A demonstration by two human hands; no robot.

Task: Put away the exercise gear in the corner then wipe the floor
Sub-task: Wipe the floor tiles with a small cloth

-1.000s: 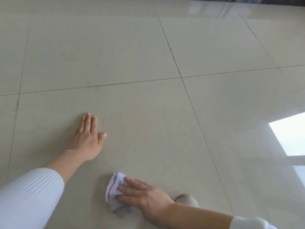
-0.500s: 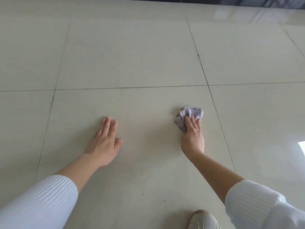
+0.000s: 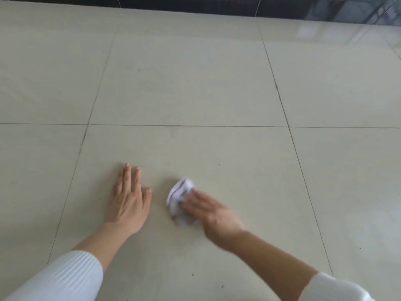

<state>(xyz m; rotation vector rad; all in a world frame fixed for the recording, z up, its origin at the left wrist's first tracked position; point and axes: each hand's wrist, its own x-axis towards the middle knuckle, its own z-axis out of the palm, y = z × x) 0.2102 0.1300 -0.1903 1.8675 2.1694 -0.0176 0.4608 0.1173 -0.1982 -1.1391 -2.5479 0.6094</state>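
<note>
Head view, lower centre: we are bracing left hand [image 3: 128,203] flat-fingered for support while right hand [image 3: 214,216], fingers [image 3: 195,199] outstretched, is pressing cloth [image 3: 179,193], wiping floor [image 3: 195,83].

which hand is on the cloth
The right hand: its fingers press down on the crumpled white cloth. The left hand lies flat on the bare floor, apart from the cloth.

Motion blur — right hand [image 3: 218,216], cloth [image 3: 180,193] smeared; grip unclear; sleeves [image 3: 65,276] edge-cropped.
</note>
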